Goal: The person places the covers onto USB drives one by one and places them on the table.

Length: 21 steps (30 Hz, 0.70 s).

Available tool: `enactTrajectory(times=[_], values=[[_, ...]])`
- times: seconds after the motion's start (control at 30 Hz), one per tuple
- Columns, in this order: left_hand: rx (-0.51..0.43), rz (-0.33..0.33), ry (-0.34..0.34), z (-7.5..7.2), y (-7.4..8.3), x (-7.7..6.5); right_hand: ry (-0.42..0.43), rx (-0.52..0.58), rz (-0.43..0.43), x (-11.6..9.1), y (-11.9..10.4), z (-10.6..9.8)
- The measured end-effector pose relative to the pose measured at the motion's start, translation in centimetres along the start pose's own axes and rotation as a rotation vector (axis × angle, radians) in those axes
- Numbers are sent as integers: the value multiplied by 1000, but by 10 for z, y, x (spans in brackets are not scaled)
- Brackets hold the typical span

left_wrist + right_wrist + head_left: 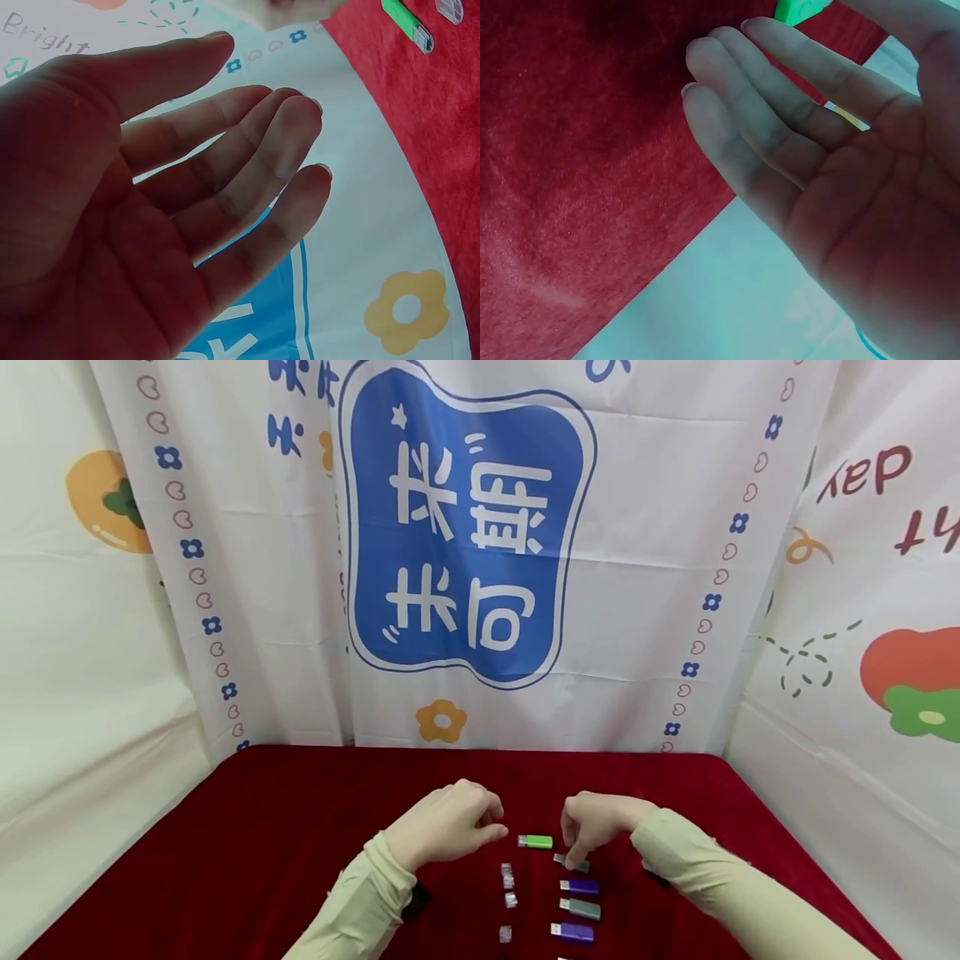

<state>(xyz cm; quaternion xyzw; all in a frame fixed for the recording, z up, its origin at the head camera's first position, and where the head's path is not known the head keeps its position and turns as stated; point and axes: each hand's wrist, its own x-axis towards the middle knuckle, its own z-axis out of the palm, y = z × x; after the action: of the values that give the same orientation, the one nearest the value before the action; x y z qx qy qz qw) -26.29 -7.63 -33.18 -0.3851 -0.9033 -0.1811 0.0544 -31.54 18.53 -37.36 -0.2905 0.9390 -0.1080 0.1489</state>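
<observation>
My left hand [457, 822] hovers over the red cloth, left of a green USB stick [535, 842]. In the left wrist view its fingers [296, 135] are loosely bent, with nothing in them. The green stick has a see-through end, seen in that view too. My right hand [596, 822] reaches down to a grey USB stick [559, 858], its fingertips over the stick and partly hiding it. Whether they touch it I cannot tell. In the right wrist view the fingers [735, 112] are relaxed and the thumb tip is out of frame.
Below the right hand lie a purple USB stick [581, 887], another grey one [581, 908] and another purple one [573, 932], metal plugs bare. Several small clear caps [511, 900] form a column to their left. Printed white curtains [637, 568] stand behind the red-covered table [262, 827].
</observation>
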Motion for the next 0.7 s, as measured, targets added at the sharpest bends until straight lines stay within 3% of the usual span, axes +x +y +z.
enactTrajectory(times=[0.27,0.7], values=[[3,-5,-10,-2,1,0,27,-57,-63,4,-4,7],[-9,-6,-26,-4,1,-1,68,-93,-74,6,-8,14]])
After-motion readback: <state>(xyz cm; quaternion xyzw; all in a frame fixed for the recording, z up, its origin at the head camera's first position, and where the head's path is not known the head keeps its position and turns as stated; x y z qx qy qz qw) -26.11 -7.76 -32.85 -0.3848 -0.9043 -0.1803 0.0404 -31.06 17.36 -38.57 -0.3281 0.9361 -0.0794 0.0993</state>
